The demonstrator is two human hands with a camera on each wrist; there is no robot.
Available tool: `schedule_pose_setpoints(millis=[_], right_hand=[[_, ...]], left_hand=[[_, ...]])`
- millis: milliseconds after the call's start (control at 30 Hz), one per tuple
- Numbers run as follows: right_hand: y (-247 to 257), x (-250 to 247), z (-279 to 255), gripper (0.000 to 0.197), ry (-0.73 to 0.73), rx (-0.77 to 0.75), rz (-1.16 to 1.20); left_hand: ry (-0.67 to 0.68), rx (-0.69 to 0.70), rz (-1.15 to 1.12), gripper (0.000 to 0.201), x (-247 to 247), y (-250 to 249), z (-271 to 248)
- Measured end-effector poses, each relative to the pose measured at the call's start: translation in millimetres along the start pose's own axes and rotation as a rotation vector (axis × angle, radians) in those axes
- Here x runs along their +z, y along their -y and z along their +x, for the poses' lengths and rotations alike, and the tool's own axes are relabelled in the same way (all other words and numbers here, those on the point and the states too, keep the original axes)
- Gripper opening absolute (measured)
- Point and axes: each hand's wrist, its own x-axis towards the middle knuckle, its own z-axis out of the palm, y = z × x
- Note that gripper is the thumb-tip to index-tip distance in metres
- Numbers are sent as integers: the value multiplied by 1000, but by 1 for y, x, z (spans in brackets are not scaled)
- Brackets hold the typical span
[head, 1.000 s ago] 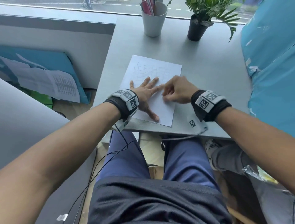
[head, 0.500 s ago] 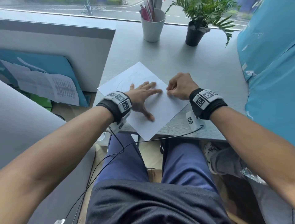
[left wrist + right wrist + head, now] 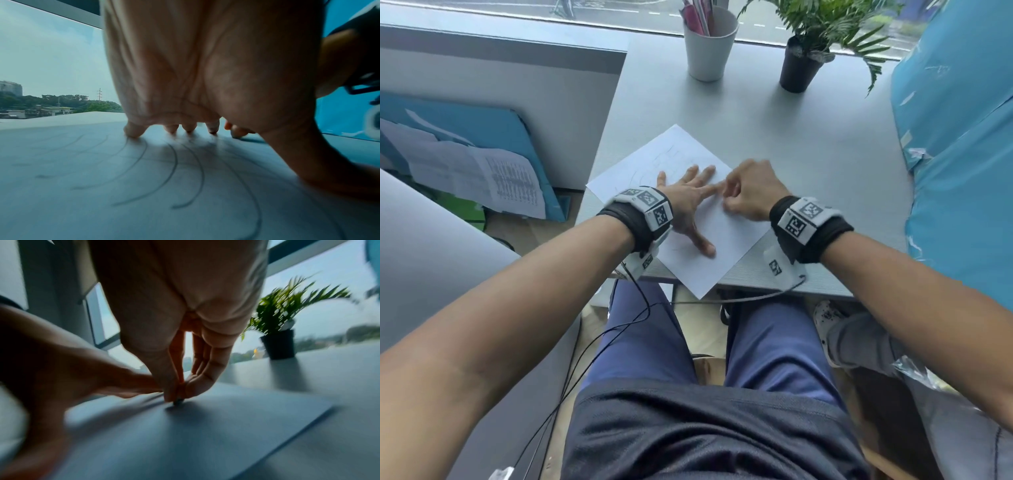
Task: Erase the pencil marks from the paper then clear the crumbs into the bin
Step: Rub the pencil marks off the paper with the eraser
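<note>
Paper [image 3: 726, 240] lying skewed on the grey desk [image 3: 808, 144], one corner jutting past the near edge. Curved pencil marks [image 3: 174, 167] plentiful under and ahead of the left palm; fainter lines toward the far corner in the head view. Erasing judged well short of done; no crumbs discernible, no bin in sight.

Small dark eraser [image 3: 178, 401] pressed tip-down on the sheet, close beside the left index fingertip.

For the step in hand: short strokes running away from the pinning hand, light pressure, so as not to buckle or tear the sheet; pinning fingers kept near the stroke; overhanging corner best left unloaded.

Left hand [image 3: 690, 202] flat, fingers spread, thumb splayed toward the near edge, pressing the sheet down. Right hand [image 3: 751, 193] bunched, thumb and fingertips pinching the eraser, wrist raised, knuckles uppermost.

Beyond: white cup [image 3: 709, 44] of pens, potted plant [image 3: 803, 63] by the window.
</note>
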Motion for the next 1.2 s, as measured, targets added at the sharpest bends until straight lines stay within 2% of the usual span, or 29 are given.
schedule_pose_setpoints(millis=[67, 200, 300, 433, 567, 667, 700, 800, 833, 933, 1067, 1200], right_hand=[[3, 1, -4, 7, 69, -35, 6], [-12, -10, 3, 10, -93, 97, 51], [-2, 2, -8, 6, 33, 5, 63], [-14, -10, 4, 10, -122, 139, 79], [-2, -3, -4, 9, 60, 23, 20], [-15, -13, 4, 12, -89, 116, 44], [-15, -11, 3, 11, -97, 115, 35], [-6, -2, -5, 9, 45, 13, 17], [-8, -3, -4, 9, 40, 25, 31], [-15, -10, 2, 8, -106, 123, 77], [3, 3, -10, 8, 104, -27, 47], [-11, -10, 6, 9, -106, 108, 92]], left_hand=[[-1, -2, 7, 146, 0, 0, 0], [-18, -7, -8, 145, 0, -2, -1], [1, -29, -2, 146, 1, -3, 0], [-3, -54, -10, 146, 1, -6, 0], [3, -67, -8, 145, 1, -7, 0], [-3, -66, -9, 145, 1, -8, 0], [-3, -71, -8, 145, 1, -8, -1], [5, -77, -7, 145, 2, -9, -1], [5, -76, -8, 145, 2, -9, -1], [-5, -79, -16, 145, 2, -10, -1], [11, -83, -21, 145, 2, -9, 0], [-9, -77, -21, 144, 4, -8, 1]])
